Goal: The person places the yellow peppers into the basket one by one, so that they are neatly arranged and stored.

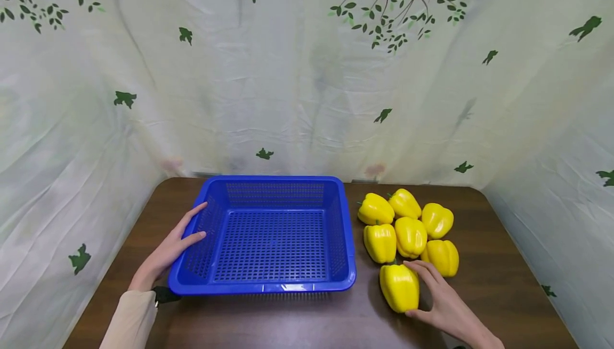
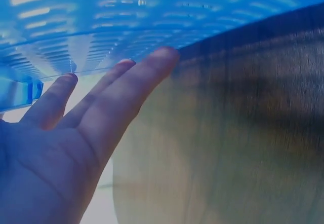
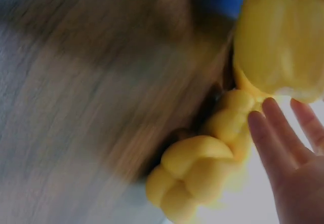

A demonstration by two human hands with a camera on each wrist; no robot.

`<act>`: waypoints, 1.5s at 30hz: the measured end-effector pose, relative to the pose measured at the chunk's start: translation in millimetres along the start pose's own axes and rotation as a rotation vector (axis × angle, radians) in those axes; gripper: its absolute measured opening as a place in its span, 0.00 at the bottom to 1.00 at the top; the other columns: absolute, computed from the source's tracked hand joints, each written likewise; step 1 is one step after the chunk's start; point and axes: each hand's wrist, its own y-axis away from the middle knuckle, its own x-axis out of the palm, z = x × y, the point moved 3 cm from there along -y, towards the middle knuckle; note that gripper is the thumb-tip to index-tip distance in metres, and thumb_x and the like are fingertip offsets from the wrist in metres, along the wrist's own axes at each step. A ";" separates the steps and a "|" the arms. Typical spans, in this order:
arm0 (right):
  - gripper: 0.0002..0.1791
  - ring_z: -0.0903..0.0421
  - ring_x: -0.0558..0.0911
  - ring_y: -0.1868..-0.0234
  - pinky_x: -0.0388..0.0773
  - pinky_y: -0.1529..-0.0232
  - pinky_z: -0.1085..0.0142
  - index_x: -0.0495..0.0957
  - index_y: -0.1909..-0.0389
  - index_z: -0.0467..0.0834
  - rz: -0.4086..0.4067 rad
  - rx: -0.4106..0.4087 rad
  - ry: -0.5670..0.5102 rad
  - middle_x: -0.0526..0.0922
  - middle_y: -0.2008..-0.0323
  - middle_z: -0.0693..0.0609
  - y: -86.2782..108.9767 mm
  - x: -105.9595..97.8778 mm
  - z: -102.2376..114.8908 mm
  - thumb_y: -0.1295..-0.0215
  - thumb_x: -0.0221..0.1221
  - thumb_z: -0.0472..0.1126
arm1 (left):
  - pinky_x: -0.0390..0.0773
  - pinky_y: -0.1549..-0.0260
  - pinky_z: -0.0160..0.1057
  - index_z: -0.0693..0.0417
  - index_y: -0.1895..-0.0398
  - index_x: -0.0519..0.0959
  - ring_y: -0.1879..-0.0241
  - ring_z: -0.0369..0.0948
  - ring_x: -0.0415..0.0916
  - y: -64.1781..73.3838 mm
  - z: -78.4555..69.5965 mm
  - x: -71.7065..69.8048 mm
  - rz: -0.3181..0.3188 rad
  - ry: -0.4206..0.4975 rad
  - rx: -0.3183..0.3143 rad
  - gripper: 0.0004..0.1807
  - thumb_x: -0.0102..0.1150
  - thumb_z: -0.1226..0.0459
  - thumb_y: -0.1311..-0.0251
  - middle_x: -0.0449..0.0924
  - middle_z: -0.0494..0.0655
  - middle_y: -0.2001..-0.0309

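Observation:
A blue plastic basket (image 1: 268,288) with slotted walls and floor stands on the brown table. My left hand (image 1: 165,250) holds its left side, two digits over the rim; in the left wrist view, other fingers (image 2: 121,92) lie along the outer wall. At the right, my right hand (image 1: 443,303) grips a yellow bell pepper (image 1: 399,287) between thumb and fingertips. The right wrist view shows this bell pepper (image 3: 281,36) large above the fingers. Behind it sit several more yellow bell peppers (image 1: 411,236), grouped to the right of the basket.
The wooden table (image 1: 249,319) has its far edge against a pale curtain (image 1: 288,88) printed with green leaves. Curtain fabric also hangs at the left and right sides. The basket covers much of the table's middle left.

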 end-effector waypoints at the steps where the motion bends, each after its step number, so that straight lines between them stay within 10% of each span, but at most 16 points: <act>1: 0.50 0.56 0.70 0.46 0.77 0.54 0.56 0.65 0.35 0.48 -0.013 -0.009 -0.012 0.67 0.43 0.56 -0.5 -0.6 1.6 0.63 0.78 0.49 | 0.79 0.61 0.49 0.42 0.23 0.41 0.46 0.66 0.65 0.2 0.1 0.1 0.006 0.015 0.000 0.37 0.45 0.65 0.29 0.37 0.67 0.29; 15: 0.51 0.64 0.66 0.45 0.64 0.48 0.83 0.62 0.34 0.41 -0.098 -0.019 -0.180 0.66 0.40 0.50 -24.4 -15.3 19.5 0.59 0.77 0.46 | 0.78 0.60 0.50 0.39 0.24 0.42 0.45 0.64 0.62 -1.8 2.5 2.7 -0.006 0.082 -0.009 0.37 0.45 0.67 0.29 0.38 0.64 0.29; 45: 0.48 0.55 0.70 0.42 0.75 0.48 0.54 0.58 0.30 0.46 -0.054 -0.152 -0.346 0.65 0.37 0.52 -120.6 -20.9 92.2 0.50 0.72 0.48 | 0.77 0.59 0.53 0.39 0.24 0.43 0.43 0.67 0.59 -1.2 2.7 2.6 -0.024 0.070 -0.027 0.38 0.45 0.70 0.32 0.35 0.65 0.28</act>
